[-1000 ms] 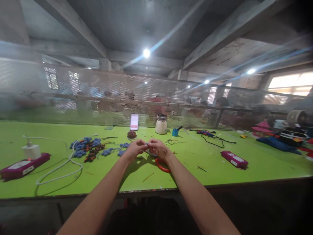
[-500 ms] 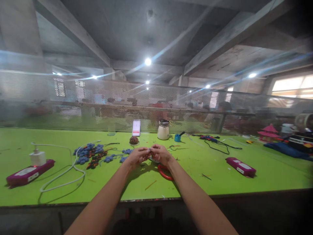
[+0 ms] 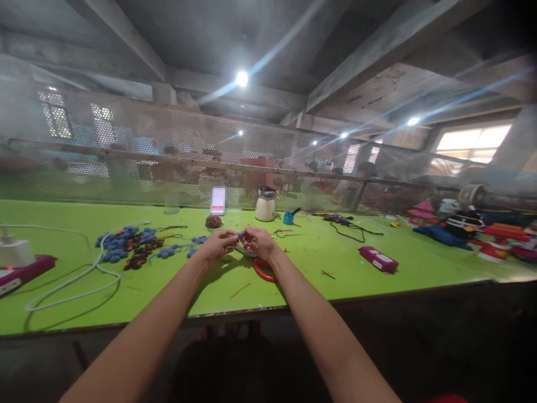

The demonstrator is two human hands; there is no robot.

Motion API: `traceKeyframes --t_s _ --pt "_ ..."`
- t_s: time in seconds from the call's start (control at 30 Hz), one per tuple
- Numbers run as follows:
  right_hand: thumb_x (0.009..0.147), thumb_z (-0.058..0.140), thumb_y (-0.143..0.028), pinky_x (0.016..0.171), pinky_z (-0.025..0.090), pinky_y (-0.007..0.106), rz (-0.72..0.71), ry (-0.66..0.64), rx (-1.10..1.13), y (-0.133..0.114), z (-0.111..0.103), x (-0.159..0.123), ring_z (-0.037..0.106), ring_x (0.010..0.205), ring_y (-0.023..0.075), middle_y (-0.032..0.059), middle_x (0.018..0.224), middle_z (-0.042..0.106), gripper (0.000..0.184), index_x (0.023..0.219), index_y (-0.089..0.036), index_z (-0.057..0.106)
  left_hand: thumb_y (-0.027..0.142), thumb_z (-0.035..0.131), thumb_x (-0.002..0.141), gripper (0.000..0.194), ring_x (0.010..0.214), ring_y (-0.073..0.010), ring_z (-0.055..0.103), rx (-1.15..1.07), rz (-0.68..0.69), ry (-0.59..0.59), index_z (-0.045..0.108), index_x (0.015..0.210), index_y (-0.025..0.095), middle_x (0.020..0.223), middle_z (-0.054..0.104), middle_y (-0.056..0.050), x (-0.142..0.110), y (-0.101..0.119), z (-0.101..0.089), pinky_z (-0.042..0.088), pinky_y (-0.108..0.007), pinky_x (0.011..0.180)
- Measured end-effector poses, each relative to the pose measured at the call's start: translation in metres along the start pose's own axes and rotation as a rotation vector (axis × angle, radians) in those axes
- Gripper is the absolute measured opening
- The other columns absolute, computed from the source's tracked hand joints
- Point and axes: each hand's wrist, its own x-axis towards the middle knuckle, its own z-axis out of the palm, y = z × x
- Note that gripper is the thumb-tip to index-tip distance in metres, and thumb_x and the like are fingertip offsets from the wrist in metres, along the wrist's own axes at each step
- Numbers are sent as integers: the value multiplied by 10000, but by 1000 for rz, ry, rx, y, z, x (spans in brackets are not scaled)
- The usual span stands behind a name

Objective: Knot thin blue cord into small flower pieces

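Above the green table (image 3: 335,291), both hands meet near the middle. Between the fingertips is a small blue yarn piece (image 3: 240,235), mostly covered by the fingers. My left hand (image 3: 220,245) pinches it from the left, fingers curled. From the other side my right hand (image 3: 259,242) closes on it with bent fingers. Under the right hand lies a pair of scissors with red handles (image 3: 263,272), its blades partly hidden. Left of the hands are blue flower-shaped yarn pieces (image 3: 119,244) and black-and-orange ones (image 3: 140,254), loosely heaped.
Behind the hands stand a ball of dark yarn (image 3: 213,221), a phone (image 3: 218,200), a cream jug (image 3: 265,207) and a blue pot (image 3: 288,218). A white cable (image 3: 100,263) loops at left beside a purple power strip (image 3: 25,274). Another purple block (image 3: 378,259) lies right.
My view has turned right and slightly up, so the table items sit farther left. The hands stay together, and the blue piece shows more between the fingertips.
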Motion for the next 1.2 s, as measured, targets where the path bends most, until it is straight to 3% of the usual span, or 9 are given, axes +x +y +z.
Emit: traceKeyframes --t_s 0.17,0.37,0.7,0.77,0.87,1.03,1.13,1.2 --pt "606 767 -348 498 356 199 -4 -29 -30 0 1 -4 490 527 67 -8 609 586 304 703 -125 586 235 803 545 223 670 -117 546 4 15 28 632 661 151 709 614 -38 0 1 -1 415 -202 557" --pt "583 788 -308 476 305 195 42 -98 -6 -3 1 -7 416 482 49 -37 553 520 313 675 -129 549 192 792 550 181 654 -118 538 13 8 -17 636 631 148 686 619 -39 -3 4 3 408 -216 571" --pt "660 733 -311 428 217 174 72 -217 75 -4 3 -8 296 447 42 -71 515 378 286 682 -156 495 191 757 627 160 748 -104 568 -79 -20 -198 640 723 142 777 633 -31 -5 6 -2 428 -208 699" --pt "655 734 -296 429 244 172 79 -189 77 -5 4 -8 332 454 44 -61 521 412 271 682 -151 507 187 757 629 159 761 -105 569 -100 -32 -197 642 730 143 785 631 -31 -5 5 -3 433 -208 711" --pt "659 724 -293 437 301 172 50 -46 89 -6 3 -5 412 485 55 -29 563 504 236 710 -138 553 191 765 619 167 733 -101 562 -115 -43 -175 646 728 149 764 621 -24 -4 4 -4 436 -212 701" --pt "716 666 -325 412 325 171 -5 160 88 -8 -6 3 430 464 47 5 634 586 215 743 -119 610 247 779 599 187 712 -104 537 -9 38 -92 655 721 180 762 601 -7 -2 4 -4 423 -237 681" --pt "747 630 -318 398 337 183 39 197 19 -7 -6 5 456 457 57 29 652 605 222 712 -98 628 299 775 596 193 788 -135 551 92 96 -13 672 719 192 820 623 -27 0 5 -5 413 -275 755" --pt "758 614 -294 410 364 193 42 145 -4 -7 -3 3 476 467 62 43 703 627 203 735 -94 642 322 770 596 200 840 -156 559 121 107 15 684 728 198 871 642 -46 1 5 -6 400 -297 799"
